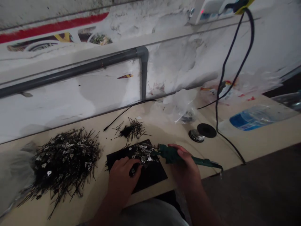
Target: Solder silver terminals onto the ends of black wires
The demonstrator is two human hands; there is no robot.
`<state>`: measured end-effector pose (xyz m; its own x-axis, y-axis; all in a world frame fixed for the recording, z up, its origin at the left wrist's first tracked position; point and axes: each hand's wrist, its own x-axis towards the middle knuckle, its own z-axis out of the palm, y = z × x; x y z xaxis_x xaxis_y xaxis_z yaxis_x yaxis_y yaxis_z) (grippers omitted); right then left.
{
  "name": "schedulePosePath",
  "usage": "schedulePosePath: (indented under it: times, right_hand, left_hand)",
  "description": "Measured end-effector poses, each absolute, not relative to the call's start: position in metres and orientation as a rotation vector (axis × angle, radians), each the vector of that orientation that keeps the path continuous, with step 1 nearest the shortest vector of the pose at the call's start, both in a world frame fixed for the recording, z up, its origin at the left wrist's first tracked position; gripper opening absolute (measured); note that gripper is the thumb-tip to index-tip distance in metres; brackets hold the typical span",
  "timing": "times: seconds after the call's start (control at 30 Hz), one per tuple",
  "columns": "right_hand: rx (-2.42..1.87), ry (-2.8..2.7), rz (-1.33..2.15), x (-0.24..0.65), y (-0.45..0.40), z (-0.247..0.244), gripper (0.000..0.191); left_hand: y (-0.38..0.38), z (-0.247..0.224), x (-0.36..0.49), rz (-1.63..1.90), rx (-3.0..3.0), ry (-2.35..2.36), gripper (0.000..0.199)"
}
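Observation:
My right hand (pixel 187 171) is closed round the green handle of a soldering iron (pixel 171 153), its front end pointing left over small metal parts. My left hand (pixel 123 179) rests at the near left of a black mat (pixel 150 180), its fingers curled round a small black piece (pixel 134 169) whose kind I cannot make out. Between both hands, a cluster of small silvery metal parts (pixel 143 153) lies on the mat. Just behind it is a small bunch of thin black wires (pixel 130 129). A spool of solder wire (pixel 197 135) lies behind my right hand.
A large heap of black wires with metal tabs (pixel 66 160) covers the table's left, beside a clear plastic bag (pixel 16 175). At right lie a plastic bottle (pixel 252 117) and more bags (pixel 183 106). A dark cable (pixel 219 94) hangs from a power strip (pixel 207 12). Grey pipe (pixel 94 69) lines the wall.

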<state>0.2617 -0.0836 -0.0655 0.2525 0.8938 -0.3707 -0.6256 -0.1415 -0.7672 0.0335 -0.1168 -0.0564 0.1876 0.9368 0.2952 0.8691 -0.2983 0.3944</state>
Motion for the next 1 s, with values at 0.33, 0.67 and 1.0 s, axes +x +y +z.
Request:
schedulePosePath:
  times: [0.33, 0.67, 1.0]
  right_hand:
    - [-1.054, -0.325, 1.346, 0.263, -0.083, -0.067, 0.024]
    - [-1.084, -0.321, 1.3, 0.262, -0.085, -0.066, 0.022]
    - [-1.103, -0.344, 1.293, 0.259, -0.086, -0.063, 0.021]
  left_hand:
    - [-0.127, -0.035, 0.017, 0.933, 2.306, 1.777, 0.028]
    - [-0.172, -0.034, -0.015, 0.733, 2.239, 1.781, 0.023]
    - [-0.158, -0.048, -0.011, 0.735, 2.299, 1.677, 0.031]
